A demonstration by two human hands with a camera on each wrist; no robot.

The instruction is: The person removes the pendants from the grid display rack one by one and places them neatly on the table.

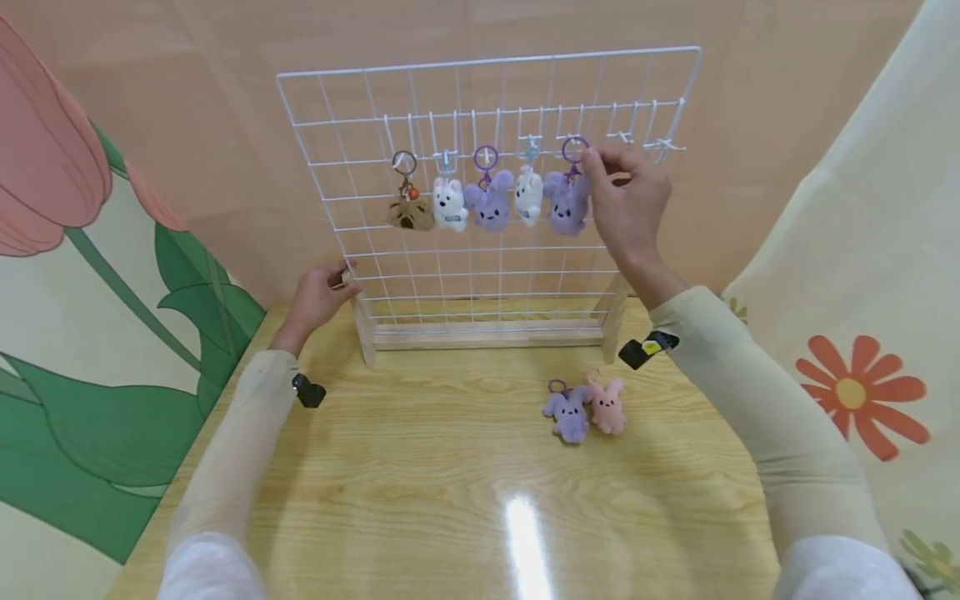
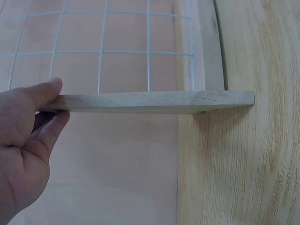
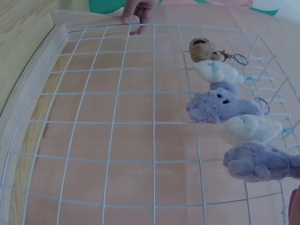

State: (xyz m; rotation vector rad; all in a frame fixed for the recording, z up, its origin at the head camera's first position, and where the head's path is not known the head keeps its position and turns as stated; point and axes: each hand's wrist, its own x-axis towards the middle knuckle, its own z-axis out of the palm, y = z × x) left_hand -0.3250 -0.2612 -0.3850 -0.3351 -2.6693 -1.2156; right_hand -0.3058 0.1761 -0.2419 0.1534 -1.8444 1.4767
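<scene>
In the head view my right hand is at the right of the row, its thumb and forefinger pinching the purple ring of a purple bunny plush keychain at a hook. The right wrist view shows only a sliver of that hand beside this purple plush. My left hand holds the rack's left wooden upright between thumb and fingers. On the white wire grid rack hang a brown bear keychain, a white plush, another purple bunny and a second white plush.
A purple bunny keychain and a pink bunny keychain lie on the wooden table, in front of the rack's right foot. More white hooks stick out at the grid's upper right. A flower-printed cloth borders the right side.
</scene>
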